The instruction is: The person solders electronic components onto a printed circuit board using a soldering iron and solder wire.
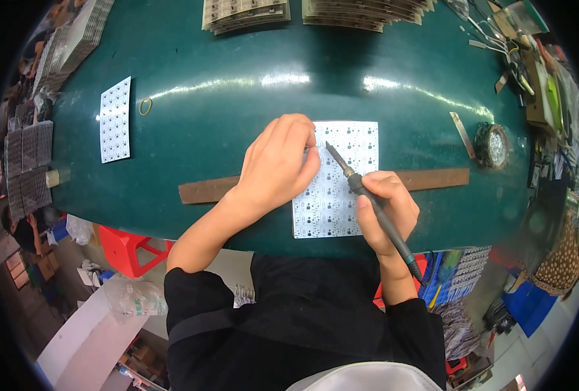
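A white circuit board panel [332, 212] with rows of dark round spots lies on the green table in front of me. My right hand [394, 208] grips a soldering iron [392, 236] by its dark handle, slanting it up and left. The iron's tip is over the upper left part of the panel; whether it touches cannot be seen. Beside that tip, my left hand [276, 156] is closed in a pinch at the panel's upper left edge. What its fingers hold, if anything, is too small to make out. A brown flat bar [439, 178] runs crosswise under the panel.
Another white panel [115, 124] lies at the left near a rubber band [145, 106]. Stacked boards [245, 14] stand at the far edge, others [29, 146] at the left. At the right are a round tin [496, 144], a thin strip [462, 135] and loose tools.
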`<state>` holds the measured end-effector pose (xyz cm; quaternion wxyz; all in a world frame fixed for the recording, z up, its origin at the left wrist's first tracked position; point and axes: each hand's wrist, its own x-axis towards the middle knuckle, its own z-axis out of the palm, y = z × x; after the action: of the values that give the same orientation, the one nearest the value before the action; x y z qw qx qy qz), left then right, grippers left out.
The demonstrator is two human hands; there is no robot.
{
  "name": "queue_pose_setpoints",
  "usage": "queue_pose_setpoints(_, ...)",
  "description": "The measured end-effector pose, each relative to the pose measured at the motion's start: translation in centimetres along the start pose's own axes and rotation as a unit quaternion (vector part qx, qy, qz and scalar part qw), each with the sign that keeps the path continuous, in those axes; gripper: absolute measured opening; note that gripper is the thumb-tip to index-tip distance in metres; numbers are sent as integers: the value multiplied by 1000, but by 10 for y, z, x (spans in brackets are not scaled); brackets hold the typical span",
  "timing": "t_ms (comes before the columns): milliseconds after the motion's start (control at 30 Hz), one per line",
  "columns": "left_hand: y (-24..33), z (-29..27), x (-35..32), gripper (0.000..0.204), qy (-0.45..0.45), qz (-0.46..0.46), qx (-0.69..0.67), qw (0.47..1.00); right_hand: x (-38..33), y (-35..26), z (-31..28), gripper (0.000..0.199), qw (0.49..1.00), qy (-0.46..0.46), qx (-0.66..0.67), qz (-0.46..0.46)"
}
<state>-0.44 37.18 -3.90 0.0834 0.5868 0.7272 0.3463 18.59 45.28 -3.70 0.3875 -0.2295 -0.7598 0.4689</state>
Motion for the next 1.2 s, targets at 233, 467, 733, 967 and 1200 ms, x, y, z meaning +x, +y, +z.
queue_pose_setpoints(233,0,5,-1,18,8,3,16,1000,1,-2,1,22,999,-22,-24,22)
queue_pose_setpoints(467,2,5,-1,17,-4,2,22,1000,-1,-3,2,22,999,-23,-41,8)
queue_pose_setpoints(733,3,2,-5,16,-15,7,9,1000,-14,-3,-8,21,999,-1,-40,13)
queue_pose_setpoints(967,4,-12,-5,12,-52,-27,-54,997,-9,16,-101,28,851,352,-358,154)
queue_pose_setpoints(1200,11,-21,-12,9,-32,-83,-83,993,-38,1,-75,25,957,230,-157,82)
